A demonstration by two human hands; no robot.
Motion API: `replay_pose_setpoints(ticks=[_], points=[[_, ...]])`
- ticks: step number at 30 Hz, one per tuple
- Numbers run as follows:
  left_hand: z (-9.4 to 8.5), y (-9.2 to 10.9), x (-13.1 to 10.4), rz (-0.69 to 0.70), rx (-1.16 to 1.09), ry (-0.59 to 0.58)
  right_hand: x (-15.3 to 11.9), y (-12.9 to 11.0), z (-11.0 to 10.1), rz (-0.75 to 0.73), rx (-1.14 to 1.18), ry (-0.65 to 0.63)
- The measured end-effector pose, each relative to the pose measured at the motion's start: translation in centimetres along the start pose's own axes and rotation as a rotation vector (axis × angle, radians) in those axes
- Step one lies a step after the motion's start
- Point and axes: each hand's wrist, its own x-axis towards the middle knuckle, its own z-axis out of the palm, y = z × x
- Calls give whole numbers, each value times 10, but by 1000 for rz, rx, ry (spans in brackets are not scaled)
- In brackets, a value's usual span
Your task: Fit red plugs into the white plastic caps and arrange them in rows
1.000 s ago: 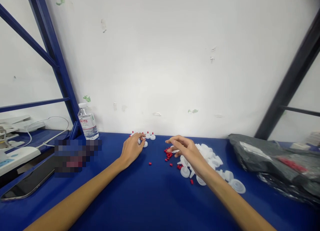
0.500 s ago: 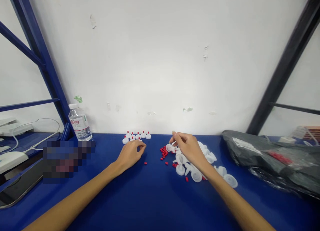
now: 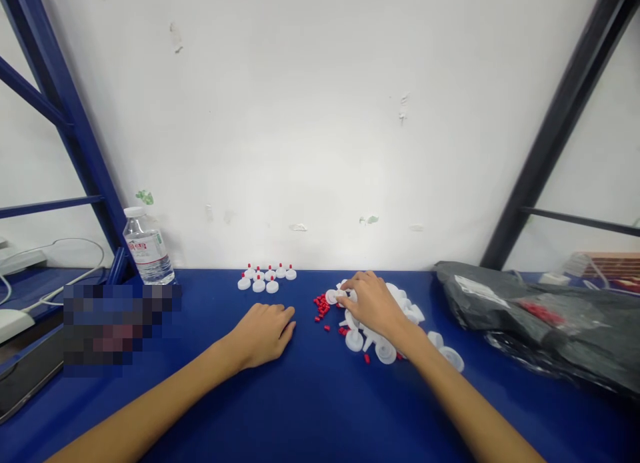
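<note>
A white wall fills the back, and a blue table runs up against it. A blue frame stands on the left, a dark post leans on the right. Below the post lies a crumpled dark bag, with a pale label and a red patch on it.

Left of the bag, a loose pile of white caps spreads over the table, some tilted, some lying on others. The right hand is over this pile, palm down, fingers bent and the thumb a little apart from them. Its fingertips are just beside a cap at the pile's left end; whether they pinch it, I cannot tell.

The left hand lies palm down on the table, fingers close together and curled. Its underside is hidden, so I cannot tell whether it grips anything.

A phone sits at the far left, partly under a blurred patch. A water bottle stands by the blue frame. Beyond the left hand, near the wall, tipped caps stand upright in a close group, red ends up. Smallest are the red tips, heaped between the tipped caps and the pile, with a few scattered nearer the front.
</note>
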Motion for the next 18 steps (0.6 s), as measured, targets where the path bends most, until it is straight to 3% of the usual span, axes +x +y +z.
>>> replay_pose_setpoints(ticks=[8,18], points=[[3,-4,3,48,-26,27,1,0,5,11,38,-35],[2,-2,3,3,-279,92,4,3,-14,175,432,34]])
